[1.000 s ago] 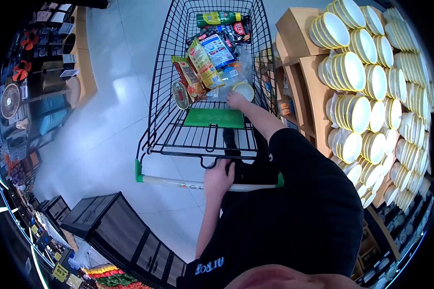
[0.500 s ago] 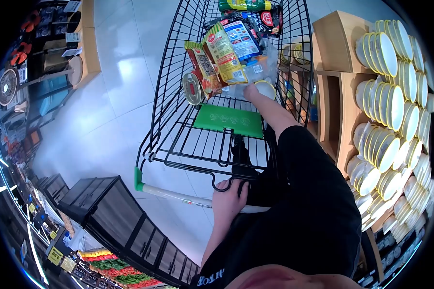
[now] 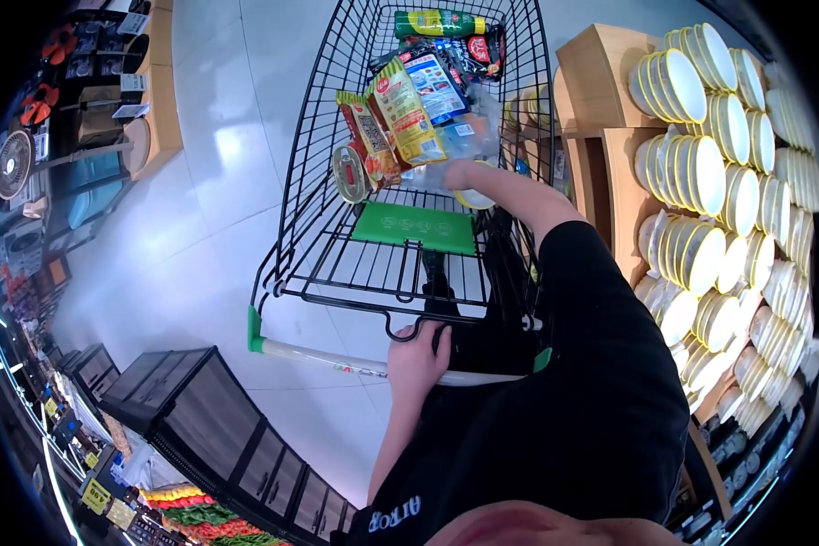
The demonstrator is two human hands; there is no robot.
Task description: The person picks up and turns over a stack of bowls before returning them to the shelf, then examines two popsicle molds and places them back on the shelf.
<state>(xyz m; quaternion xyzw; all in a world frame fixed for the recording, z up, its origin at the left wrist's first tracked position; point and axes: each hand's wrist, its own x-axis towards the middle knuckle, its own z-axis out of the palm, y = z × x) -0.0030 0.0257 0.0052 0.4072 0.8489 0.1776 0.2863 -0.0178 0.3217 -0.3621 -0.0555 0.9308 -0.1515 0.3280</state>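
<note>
A black wire shopping cart (image 3: pixel 298 173) stands in front of me, with a green plastic panel (image 3: pixel 414 227) at its near end. My left hand (image 3: pixel 417 353) is closed over the cart handle (image 3: pixel 364 367), beside a black wire loop. Reaching over the right side, my right hand (image 3: pixel 461 173) is down in the basket, its fingers hidden. Against it are a pale round container (image 3: pixel 476 197) and clear plastic packaging (image 3: pixel 471 138). Left of it lie a yellow food packet (image 3: pixel 408 118), a red-brown packet (image 3: pixel 369 136) and a tin can (image 3: pixel 349 175). Beyond are a blue-and-white packet (image 3: pixel 435 88) and a green-yellow package (image 3: pixel 439 23).
At the right, a wooden shelf unit (image 3: pixel 610 68) borders stacked white plates with yellow rims (image 3: pixel 692 173). Dark drawer cabinets (image 3: pixel 214 409) stand at the lower left, beside colourful produce (image 3: pixel 191 510). Fans and other goods line the left shelf (image 3: pixel 162 100). Pale tile floor (image 3: pixel 218 246) runs between.
The cart and its contents have shifted slightly left in view. My right hand stays in the basket, its elbow now more bent and wrist lower. My left hand keeps its hold on the handle.
</note>
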